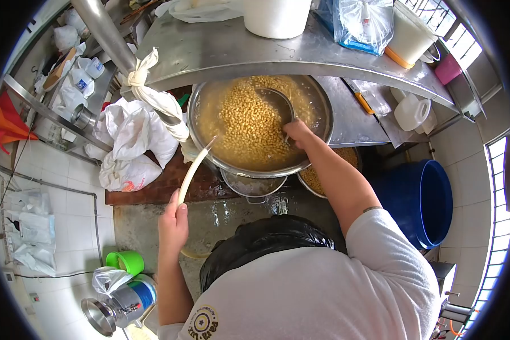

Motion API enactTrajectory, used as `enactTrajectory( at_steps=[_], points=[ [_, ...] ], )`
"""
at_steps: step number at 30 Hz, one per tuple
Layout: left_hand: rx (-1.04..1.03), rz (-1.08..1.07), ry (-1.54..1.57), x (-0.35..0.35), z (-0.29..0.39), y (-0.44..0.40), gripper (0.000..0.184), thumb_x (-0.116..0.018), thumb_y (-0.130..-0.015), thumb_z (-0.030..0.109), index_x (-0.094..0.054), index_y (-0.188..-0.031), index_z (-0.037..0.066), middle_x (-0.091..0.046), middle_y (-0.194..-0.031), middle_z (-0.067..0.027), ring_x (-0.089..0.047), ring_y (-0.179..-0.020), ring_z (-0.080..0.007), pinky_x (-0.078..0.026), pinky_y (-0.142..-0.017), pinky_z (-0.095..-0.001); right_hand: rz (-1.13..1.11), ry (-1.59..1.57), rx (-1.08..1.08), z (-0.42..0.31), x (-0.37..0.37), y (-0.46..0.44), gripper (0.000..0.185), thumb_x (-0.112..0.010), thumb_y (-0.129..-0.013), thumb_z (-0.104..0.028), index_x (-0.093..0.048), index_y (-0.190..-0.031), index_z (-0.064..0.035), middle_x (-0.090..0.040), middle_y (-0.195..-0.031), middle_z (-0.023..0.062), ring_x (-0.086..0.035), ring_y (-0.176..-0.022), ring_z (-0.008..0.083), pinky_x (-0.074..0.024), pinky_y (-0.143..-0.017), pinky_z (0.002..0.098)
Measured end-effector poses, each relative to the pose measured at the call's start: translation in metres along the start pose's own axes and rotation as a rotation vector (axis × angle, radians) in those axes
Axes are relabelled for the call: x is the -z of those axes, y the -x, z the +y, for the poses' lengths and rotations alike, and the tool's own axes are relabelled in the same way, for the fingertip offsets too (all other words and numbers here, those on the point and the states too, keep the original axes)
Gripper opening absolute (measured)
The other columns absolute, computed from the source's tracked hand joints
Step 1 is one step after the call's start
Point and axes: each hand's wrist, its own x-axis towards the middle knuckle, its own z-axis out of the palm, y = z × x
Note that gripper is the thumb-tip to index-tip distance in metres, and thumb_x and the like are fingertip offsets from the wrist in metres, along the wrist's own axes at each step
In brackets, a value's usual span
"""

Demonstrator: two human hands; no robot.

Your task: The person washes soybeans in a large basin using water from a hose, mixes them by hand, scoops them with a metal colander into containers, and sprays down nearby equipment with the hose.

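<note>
My left hand [174, 224] is closed around a pale flexible hose [191, 174]. Water runs from the hose tip into the left side of a wide metal basin [195, 116]. Inside the basin, a heap of yellow grains [243, 116] sits in cloudy water; their exact kind is hard to tell. My right hand [298, 134] reaches over the basin's right side and grips the rim of a round metal bowl [277, 102], which is tilted and partly sunk among the grains. My right fingers are partly hidden behind the back of the hand.
Below the basin stand a metal pot [254, 186] and another container of grains [317, 180]. A steel shelf [221, 51] overhangs the far side. A blue barrel [436, 198] stands at right, white sacks [133, 139] at left. The floor [147, 226] looks wet.
</note>
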Motion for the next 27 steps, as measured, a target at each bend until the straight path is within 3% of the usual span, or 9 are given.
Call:
enactTrajectory(
  at_steps=[1, 4, 6, 13, 15, 19, 22, 24, 27],
  points=[
    [0.044, -0.024, -0.002, 0.001, 0.002, 0.002, 0.045, -0.055, -0.104, 0.019, -0.056, -0.147, 0.004, -0.071, -0.101, -0.0238, -0.068, -0.083, -0.0272, -0.054, -0.080, -0.0374, -0.024, 0.039, -0.058, -0.004, -0.004, 0.000, 0.022, -0.067, -0.076, -0.009, -0.071, -0.097, -0.0062, -0.073, -0.106, 0.0121, -0.071, -0.100, 0.0325, -0.0582, -0.083, 0.0405],
    [-0.070, 0.045, 0.029, -0.001, -0.005, 0.009, 0.045, -0.055, -0.104, 0.019, -0.056, -0.147, 0.004, -0.070, -0.098, -0.0210, -0.067, -0.081, -0.0247, -0.053, -0.079, -0.0365, 0.008, 0.054, -0.150, -0.015, -0.017, 0.003, 0.026, -0.069, -0.080, -0.011, -0.072, -0.105, -0.0033, -0.073, -0.105, 0.0132, -0.071, -0.098, 0.0319, -0.0577, -0.080, 0.0425],
    [-0.067, 0.060, 0.041, 0.001, -0.007, 0.013, 0.045, -0.055, -0.104, 0.018, -0.056, -0.147, 0.005, -0.070, -0.097, -0.0200, -0.066, -0.081, -0.0240, -0.053, -0.080, -0.0361, 0.041, -0.502, -0.235, -0.022, -0.029, 0.009, 0.030, -0.068, -0.087, -0.015, -0.071, -0.112, 0.0016, -0.071, -0.105, 0.0150, -0.069, -0.096, 0.0299, -0.0558, -0.075, 0.0461],
    [0.037, 0.068, 0.056, 0.014, -0.002, 0.031, 0.044, -0.054, -0.104, 0.018, -0.057, -0.147, 0.007, -0.067, -0.093, -0.0132, -0.062, -0.081, -0.0191, -0.052, -0.080, -0.0340, 0.091, -0.493, -0.262, -0.034, -0.047, 0.009, 0.033, -0.066, -0.092, -0.015, -0.066, -0.117, 0.0069, -0.066, -0.112, 0.0174, -0.064, -0.097, 0.0309, -0.0526, -0.074, 0.0517],
    [0.013, 0.107, 0.054, 0.013, -0.006, 0.035, 0.044, -0.054, -0.104, 0.018, -0.057, -0.147, 0.007, -0.064, -0.090, -0.0108, -0.059, -0.079, -0.0171, -0.051, -0.078, -0.0330, 0.011, -0.757, -0.232, -0.023, -0.059, -0.006, 0.029, -0.068, -0.093, -0.019, -0.068, -0.111, 0.0040, -0.066, -0.109, 0.0170, -0.057, -0.097, 0.0272, -0.0468, -0.074, 0.0523],
    [0.073, 0.129, 0.055, 0.020, -0.008, 0.043, 0.044, -0.054, -0.105, 0.017, -0.057, -0.148, 0.007, -0.058, -0.084, -0.0055, -0.053, -0.074, -0.0128, -0.048, -0.073, -0.0301, 0.010, -0.853, -0.286, -0.034, -0.064, -0.001, 0.026, -0.069, -0.093, -0.016, -0.068, -0.111, 0.0032, -0.066, -0.109, 0.0174, -0.057, -0.102, 0.0276, -0.0473, -0.078, 0.0533],
    [0.078, 0.169, 0.094, 0.019, -0.018, 0.047, 0.044, -0.053, -0.106, 0.018, -0.056, -0.148, 0.007, -0.058, -0.084, -0.0041, -0.051, -0.074, -0.0115, -0.047, -0.071, -0.0293, 0.044, -0.807, -0.203, -0.050, -0.055, 0.022, 0.036, -0.066, -0.093, -0.010, -0.062, -0.123, 0.0088, -0.066, -0.125, 0.0204, -0.066, -0.106, 0.0339, -0.0550, -0.087, 0.0513],
    [0.082, 0.181, 0.099, 0.020, -0.025, 0.050, 0.044, -0.053, -0.106, 0.018, -0.056, -0.148, 0.006, -0.059, -0.085, -0.0042, -0.052, -0.075, -0.0114, -0.047, -0.071, -0.0292, -0.026, -1.041, -0.251, -0.053, -0.053, 0.025, 0.035, -0.065, -0.093, -0.009, -0.062, -0.122, 0.0093, -0.065, -0.127, 0.0213, -0.066, -0.105, 0.0346, -0.0545, -0.090, 0.0486],
    [0.075, 0.213, 0.090, 0.024, -0.040, 0.058, 0.044, -0.054, -0.106, 0.019, -0.056, -0.148, 0.005, -0.061, -0.087, -0.0048, -0.052, -0.077, -0.0113, -0.047, -0.072, -0.0291, 0.079, -0.848, -0.271, -0.069, -0.041, 0.047, 0.035, -0.065, -0.092, -0.009, -0.062, -0.122, 0.0092, -0.065, -0.126, 0.0232, -0.067, -0.105, 0.0363, -0.0555, -0.092, 0.0493]
  ],
)
